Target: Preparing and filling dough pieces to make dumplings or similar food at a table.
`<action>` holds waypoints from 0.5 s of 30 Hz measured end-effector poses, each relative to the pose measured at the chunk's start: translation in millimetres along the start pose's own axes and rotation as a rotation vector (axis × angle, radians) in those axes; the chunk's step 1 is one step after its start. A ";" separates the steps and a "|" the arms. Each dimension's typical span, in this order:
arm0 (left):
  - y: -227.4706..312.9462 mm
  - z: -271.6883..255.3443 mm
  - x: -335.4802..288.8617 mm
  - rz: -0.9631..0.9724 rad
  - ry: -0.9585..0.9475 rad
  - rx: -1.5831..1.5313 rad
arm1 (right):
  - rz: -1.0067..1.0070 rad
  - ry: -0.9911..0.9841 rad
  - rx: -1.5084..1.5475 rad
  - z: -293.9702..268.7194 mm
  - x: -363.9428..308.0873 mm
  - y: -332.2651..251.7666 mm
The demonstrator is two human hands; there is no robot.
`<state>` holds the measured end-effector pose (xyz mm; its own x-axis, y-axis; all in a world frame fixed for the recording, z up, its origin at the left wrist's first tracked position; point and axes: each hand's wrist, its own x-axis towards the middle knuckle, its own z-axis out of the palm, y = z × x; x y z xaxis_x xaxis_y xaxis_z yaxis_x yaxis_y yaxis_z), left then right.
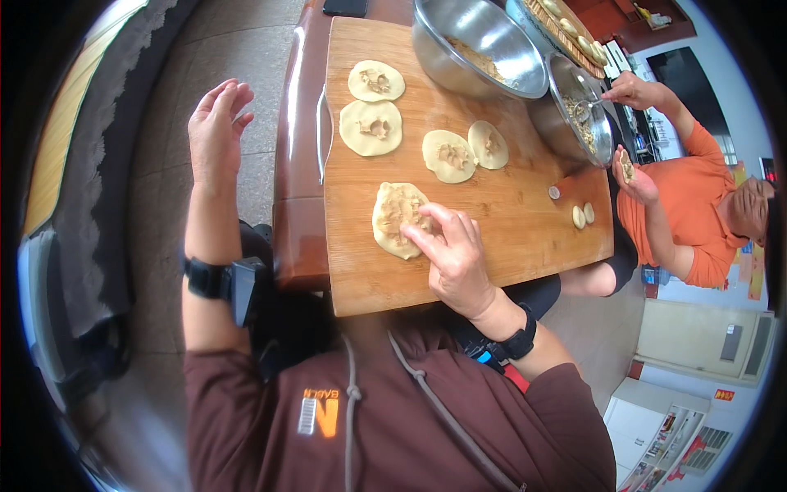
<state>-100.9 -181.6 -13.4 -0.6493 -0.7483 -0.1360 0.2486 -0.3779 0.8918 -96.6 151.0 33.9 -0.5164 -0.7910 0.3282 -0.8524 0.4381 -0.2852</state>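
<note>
My right hand (461, 261) reaches over the near part of a wooden board (508, 205). Its thumb and forefinger are apart, their tips touching an uneven dough round (388, 215) with light-brown paste smeared over its top. The other fingers are curled. Out past the board's left side, my left hand (220, 135) is raised in the air, fingers loosely stretched and nothing visible in them. Farther up the board lie two more dough rounds on the left, an upper one (376, 80) and a lower one (370, 128). Two others, a larger (448, 156) and a smaller (489, 145), touch or overlap. Each has a dab of paste.
A large steel bowl (443, 49) of crumbly filling stands at the board's far edge. Beside it, another person in orange (697, 197) spoons from a second steel bowl (602, 143), holding filled dough. Small dough pieces (579, 217) lie at right. A basket (551, 25) stands behind.
</note>
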 end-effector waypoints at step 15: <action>0.6 2.0 0.2 0.031 -0.031 -0.002 | -0.079 -0.010 -0.031 -0.7 -0.4 -6.2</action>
<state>-102.4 -180.9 -12.0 -0.6628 -0.7428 -0.0949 0.2703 -0.3555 0.8948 -91.2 148.9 36.1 -0.4468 -0.8276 0.3397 -0.8926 0.3871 -0.2310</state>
